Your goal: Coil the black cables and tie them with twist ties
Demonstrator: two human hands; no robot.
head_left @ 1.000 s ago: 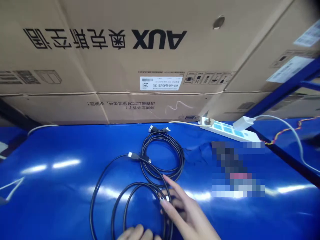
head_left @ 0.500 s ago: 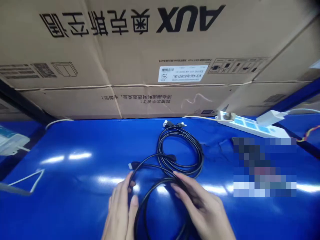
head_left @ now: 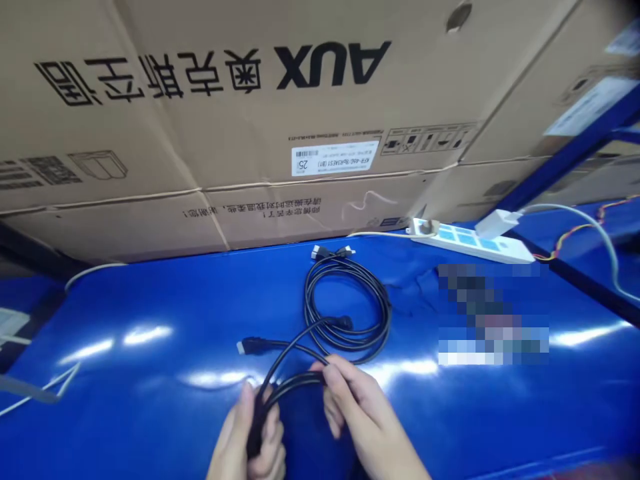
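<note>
A black HDMI cable [head_left: 295,381], gathered in loops, is gripped between my two hands near the front of the blue tabletop. My left hand [head_left: 253,433] wraps round the bundled strands on one side. On the other side my right hand [head_left: 353,407] pinches the strands between thumb and fingers. One cable plug [head_left: 254,345] points left beyond my hands; the second plug [head_left: 341,323] rests against a coil behind. That second black cable [head_left: 385,300] lies coiled on the table, its two plugs together at the far side. The lower part of the held loops is hidden.
A large cardboard box [head_left: 240,150] stands along the back of the blue tabletop [head_left: 165,293]. At the back right lies a white power strip [head_left: 465,241] with a white adapter [head_left: 497,224] plugged in. A pixelated patch covers something at right. Thin white wire sits at left.
My left hand has closed round the cable strands, and my right hand has shifted left and tightened its hold. The camera view has turned somewhat to the right.
</note>
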